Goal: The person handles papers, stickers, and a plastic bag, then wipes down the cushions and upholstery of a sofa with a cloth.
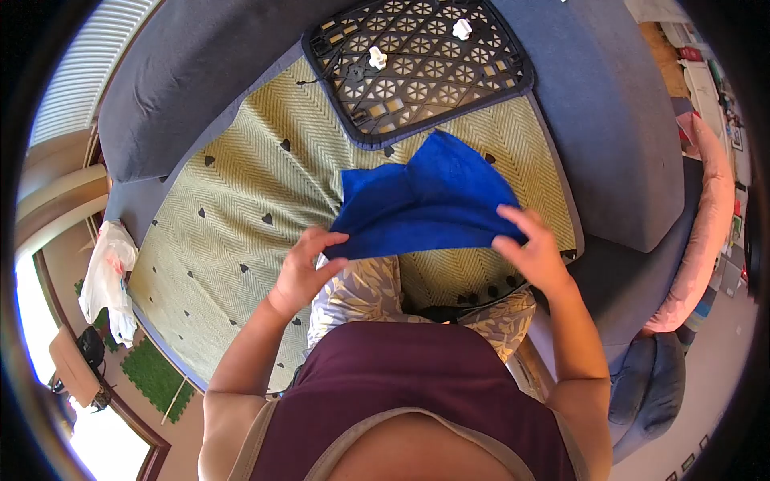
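Observation:
A blue cloth [429,196] lies partly spread over the patterned sofa cover, its near edge fairly straight and its far edge uneven with a raised peak. At its left near corner is my left hand [309,268], thumb and fingers apart with the cloth's edge between or just beside them. My right hand [533,247] is at the right near corner, its thumb and index finger spread around the edge. Neither hand's fingers close firmly on the fabric.
A black lattice panel [417,64] with two white pieces [378,58] lies beyond the cloth on the green patterned cover [241,192]. Grey cushions [601,104] stand around. A white plastic bag [111,276] is at the left, a pink cushion [706,224] at the right.

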The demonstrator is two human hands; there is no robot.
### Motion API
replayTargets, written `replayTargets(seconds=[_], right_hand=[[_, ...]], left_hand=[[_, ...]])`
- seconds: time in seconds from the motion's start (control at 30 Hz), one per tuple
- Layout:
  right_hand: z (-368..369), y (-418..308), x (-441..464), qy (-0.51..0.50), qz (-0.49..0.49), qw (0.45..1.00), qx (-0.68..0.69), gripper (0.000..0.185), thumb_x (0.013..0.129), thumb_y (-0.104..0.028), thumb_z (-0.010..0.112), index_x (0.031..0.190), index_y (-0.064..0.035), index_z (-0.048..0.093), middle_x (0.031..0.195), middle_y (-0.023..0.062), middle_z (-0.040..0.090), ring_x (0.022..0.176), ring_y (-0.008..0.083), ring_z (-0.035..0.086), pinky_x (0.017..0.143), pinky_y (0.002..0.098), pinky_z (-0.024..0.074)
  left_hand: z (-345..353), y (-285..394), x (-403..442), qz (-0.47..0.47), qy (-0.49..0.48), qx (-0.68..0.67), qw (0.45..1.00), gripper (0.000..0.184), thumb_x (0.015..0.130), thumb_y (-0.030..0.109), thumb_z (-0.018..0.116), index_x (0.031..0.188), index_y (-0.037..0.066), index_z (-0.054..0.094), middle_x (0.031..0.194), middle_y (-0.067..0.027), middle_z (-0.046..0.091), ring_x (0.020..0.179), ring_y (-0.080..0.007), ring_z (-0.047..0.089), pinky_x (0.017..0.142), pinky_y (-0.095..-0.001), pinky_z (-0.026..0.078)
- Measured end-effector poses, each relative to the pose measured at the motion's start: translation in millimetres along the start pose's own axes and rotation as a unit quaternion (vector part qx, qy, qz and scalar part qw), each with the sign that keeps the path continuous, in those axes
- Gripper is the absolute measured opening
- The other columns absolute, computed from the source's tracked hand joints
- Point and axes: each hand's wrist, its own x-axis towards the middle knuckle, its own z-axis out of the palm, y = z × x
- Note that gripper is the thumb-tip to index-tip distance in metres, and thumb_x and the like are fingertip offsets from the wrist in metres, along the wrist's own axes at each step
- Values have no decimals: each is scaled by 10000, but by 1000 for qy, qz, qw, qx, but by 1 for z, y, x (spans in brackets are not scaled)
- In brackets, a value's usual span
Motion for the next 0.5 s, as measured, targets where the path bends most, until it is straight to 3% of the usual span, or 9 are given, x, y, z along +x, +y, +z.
replayTargets(seconds=[0.07, 0.1, 0.2, 0.23, 0.33, 0.37, 0.4, 0.47, 0.5], right_hand=[[-6, -22, -9, -166, -43, 951, -256, 482, 740, -153, 775, 1173, -29, 604, 960, 142, 578, 933, 311, 580, 844, 400, 452], [-3, -20, -13, -175, -67, 934, -303, 461, 665, -141, 792, 1096, -68, 646, 912, 147, 530, 898, 342, 559, 804, 422, 440], [-6, -3, -22, -203, -67, 910, -354, 332, 658, -122, 784, 970, -80, 677, 910, 129, 530, 912, 319, 561, 784, 421, 431], [-9, -18, -14, -170, -44, 937, -302, 183, 668, -79, 750, 826, -39, 666, 999, 149, 564, 945, 322, 563, 839, 409, 431], [-26, -42, 14, -79, -115, 975, -171, 119, 697, -56, 718, 774, 0, 647, 1108, 185, 586, 991, 324, 566, 906, 382, 417], [-33, -48, 23, -95, -85, 987, -100, 120, 729, -51, 698, 764, 38, 625, 1215, 214, 564, 1042, 319, 564, 943, 349, 400], [-33, -50, 31, -85, -69, 994, -25, 143, 808, -79, 682, 763, 38, 612, 991, 130, 623, 872, 204, 578, 793, 309, 440], [-28, -51, 41, -99, 129, 984, 75, 218, 892, -127, 635, 747, 27, 584, 774, 17, 560, 707, 94, 486, 632, 270, 404], [-17, -54, 48, -81, 103, 989, 65, 295, 938, -180, 601, 712, -5, 528, 660, -56, 436, 627, 44, 371, 534, 258, 316]], left_hand=[[3, 7, -6, 22, -37, 103, 994, 403, 734, 65, 770, 1115, 36, 639, 961, -121, 545, 880, -275, 578, 783, -353, 472], [8, 4, -9, 32, -26, 172, 984, 381, 676, 104, 808, 1024, 36, 666, 974, -147, 542, 865, -321, 579, 755, -401, 483], [7, -4, -11, 59, -4, 264, 963, 309, 665, 70, 795, 943, 27, 668, 1000, -150, 551, 878, -343, 584, 768, -412, 482], [3, 3, -5, 78, 37, 241, 967, 242, 665, 50, 775, 874, 17, 657, 1034, -146, 564, 918, -354, 592, 784, -410, 482], [-23, 35, 21, 186, 121, 309, 925, 238, 660, 34, 759, 871, 16, 650, 1065, -149, 577, 981, -373, 588, 809, -411, 480], [-31, 34, 29, 215, 116, 302, 921, 182, 734, 57, 750, 870, 18, 635, 1001, -119, 614, 950, -272, 619, 763, -358, 498], [-29, 35, 32, 215, 122, 310, 918, 182, 734, 57, 750, 870, 18, 635, 1001, -119, 614, 950, -272, 619, 763, -358, 498], [-15, 41, 41, -50, 131, 24, 990, 149, 835, 114, 721, 910, 17, 636, 889, -79, 636, 810, -155, 622, 674, -286, 501], [-6, 53, 49, -43, 136, -34, 989, 162, 866, 140, 702, 941, 11, 637, 846, -62, 635, 754, -122, 608, 638, -263, 494]])
